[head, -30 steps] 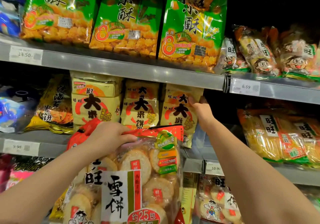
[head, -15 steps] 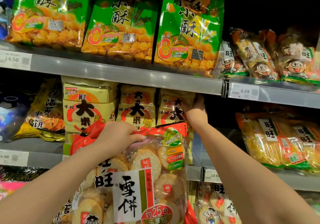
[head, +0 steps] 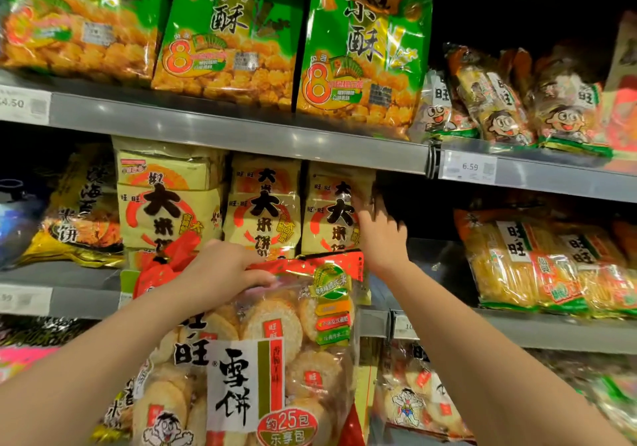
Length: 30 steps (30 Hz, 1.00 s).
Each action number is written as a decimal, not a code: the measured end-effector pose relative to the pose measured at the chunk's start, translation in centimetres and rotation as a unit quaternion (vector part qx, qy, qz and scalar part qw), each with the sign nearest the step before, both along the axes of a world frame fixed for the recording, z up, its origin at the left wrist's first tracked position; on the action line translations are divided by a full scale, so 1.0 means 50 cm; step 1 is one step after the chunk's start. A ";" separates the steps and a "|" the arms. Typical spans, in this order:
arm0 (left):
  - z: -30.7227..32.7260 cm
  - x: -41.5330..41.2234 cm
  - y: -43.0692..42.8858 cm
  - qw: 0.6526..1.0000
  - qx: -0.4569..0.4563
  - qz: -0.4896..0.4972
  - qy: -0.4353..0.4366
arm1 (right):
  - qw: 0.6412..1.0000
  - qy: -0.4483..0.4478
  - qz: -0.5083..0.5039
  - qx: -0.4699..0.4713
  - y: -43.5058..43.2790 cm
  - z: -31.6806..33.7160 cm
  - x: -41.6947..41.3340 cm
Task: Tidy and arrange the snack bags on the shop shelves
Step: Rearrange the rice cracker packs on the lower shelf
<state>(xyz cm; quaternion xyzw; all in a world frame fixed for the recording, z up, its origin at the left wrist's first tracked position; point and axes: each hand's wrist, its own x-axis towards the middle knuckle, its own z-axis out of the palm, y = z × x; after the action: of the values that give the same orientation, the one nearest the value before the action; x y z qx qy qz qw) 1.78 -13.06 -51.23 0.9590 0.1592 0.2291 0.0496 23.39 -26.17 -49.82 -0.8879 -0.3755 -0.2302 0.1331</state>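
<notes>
1. The left hand (head: 220, 270) sits at centre frame with its grip clenched on the red top seam of a large clear rice cracker bag (head: 262, 359); the bag hangs down from that pinch and fills the lower centre of the frame, round pale crackers and a white label with black characters showing through
2. The right hand (head: 381, 228) is just right of centre, reaching to the middle shelf; its fingers (head: 362, 204) lie against the right edge of the rightmost yellow bag (head: 336, 211), but whether that grip has closed on the bag or only presses on it cannot be told
3. That bag stands upright in a row with two more yellow bags (head: 262, 204) to its left, all under the grey edge of the upper shelf (head: 241, 135); the leftmost stack (head: 165, 197) sits slightly forward, with another pack laid on top
4. Right of the right hand the middle shelf is dark, then orange-yellow packs (head: 537, 263) lie at the right of the frame
5. On the upper shelf three green bags (head: 365, 49) of golden puffs stand across the top, with cartoon-face packs (head: 499, 101) to their right
6. A price tag (head: 470, 167) reading 6.59 is clipped to the shelf edge at right
7. At lower right, below the held bag's level, more cracker packs (head: 420, 401) lie on a lower shelf
</notes>
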 end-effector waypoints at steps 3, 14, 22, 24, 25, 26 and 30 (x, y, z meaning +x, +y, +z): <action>-0.020 -0.018 -0.009 1.000 -0.001 -0.021 0.006 | 1.000 0.023 -0.003 -0.013 -0.003 -0.022 -0.008; -0.033 -0.057 -0.014 1.000 -0.025 -0.013 0.013 | 0.994 -0.059 0.061 -0.074 0.016 -0.058 -0.028; -0.056 -0.059 0.003 0.999 0.026 -0.016 -0.017 | 0.995 -0.041 0.094 -0.017 0.018 -0.085 -0.046; -0.066 -0.060 0.001 0.999 0.025 -0.030 -0.009 | 0.987 -0.034 0.134 0.077 -0.013 -0.108 -0.069; -0.072 -0.062 -0.002 0.999 0.017 -0.034 -0.003 | 0.981 -0.030 0.145 0.126 -0.031 -0.128 -0.079; -0.081 -0.064 -0.004 0.999 0.011 -0.035 0.005 | 0.974 -0.021 0.148 0.168 -0.048 -0.153 -0.086; -0.133 -0.073 -0.006 0.999 0.006 -0.032 0.026 | 0.952 0.080 0.154 0.252 -0.103 -0.262 -0.114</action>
<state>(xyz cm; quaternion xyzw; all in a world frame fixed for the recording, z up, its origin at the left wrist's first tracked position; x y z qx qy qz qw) -1.88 -13.34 -57.86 0.9694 0.1285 0.2038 0.0466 17.67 -31.31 -62.91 -0.7726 -0.4252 -0.2226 0.4157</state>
